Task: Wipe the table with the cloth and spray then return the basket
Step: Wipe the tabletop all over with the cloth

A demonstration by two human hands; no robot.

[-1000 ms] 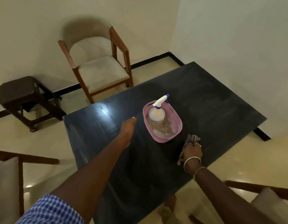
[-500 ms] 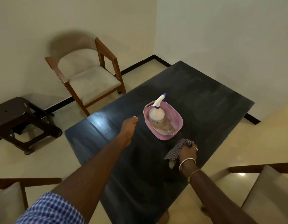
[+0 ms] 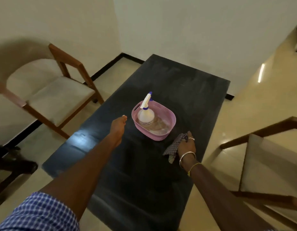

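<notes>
**A:** What have I got in the right hand (image 3: 187, 145)?

**B:** From my seat, it's closed around the checked cloth (image 3: 173, 147), bunched in the fingers with a loose tail hanging toward the wrist. The hand sits low over the dark table (image 3: 186, 84), just beside the near corner of the pink basket (image 3: 161, 136). Whether the cloth is pressed on the surface I can't tell.

**A:** And the cloth itself?

**B:** Soft and limp, I'd judge, and very light. It will fold wherever I let it, so I'd spread it under a flat palm rather than pinch it.

**A:** The left hand (image 3: 118, 125)?

**B:** Arm stretched well forward, fingers together and extended, holding nothing. It is near the basket's left wall, with a narrow gap; I see no contact.

**A:** Where would I take the basket?

**B:** It stands about mid-table. There's a slot handle at its far left end; I assume a matching one opposite, though that end is not clear. Thin plastic, probably light and a bit flexible, so two hands at the ends would be steadier.

**A:** And the spray bottle (image 3: 145, 114)?

**B:** Upright inside the basket's left half, white trigger head with blue tip pointing away. I can't read its fill level, and it looks smooth and top-heavy, so I'd take it by the neck under the trigger.
</notes>
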